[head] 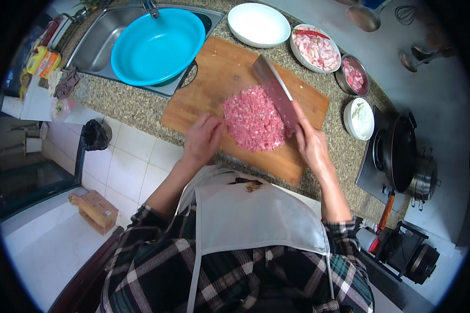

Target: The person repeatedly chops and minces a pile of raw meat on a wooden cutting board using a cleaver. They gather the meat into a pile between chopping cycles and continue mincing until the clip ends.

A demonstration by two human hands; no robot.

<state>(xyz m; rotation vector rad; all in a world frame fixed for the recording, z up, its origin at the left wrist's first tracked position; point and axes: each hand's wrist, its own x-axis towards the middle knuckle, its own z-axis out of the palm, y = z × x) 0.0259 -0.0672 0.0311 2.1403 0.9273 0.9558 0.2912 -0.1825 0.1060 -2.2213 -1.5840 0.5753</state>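
A flat heap of minced raw meat (254, 119) lies on the wooden cutting board (209, 70). My right hand (310, 143) grips the handle of a cleaver (272, 84). The cleaver's broad blade slants up and left along the right side of the meat, its lower part against the heap. My left hand (204, 137) is at the board's near left, with loosely curled fingers beside the heap's left edge. Nothing shows in that hand, and whether its fingertips touch the meat is hard to see.
A blue basin (156, 51) sits over the steel sink (98, 47). Behind the board are a white bowl (258, 24), a bowl of cut meat with a red chili (316, 51), a metal bowl of meat (352, 74) and a small white bowl (359, 119). A wok (401, 152) stands at right.
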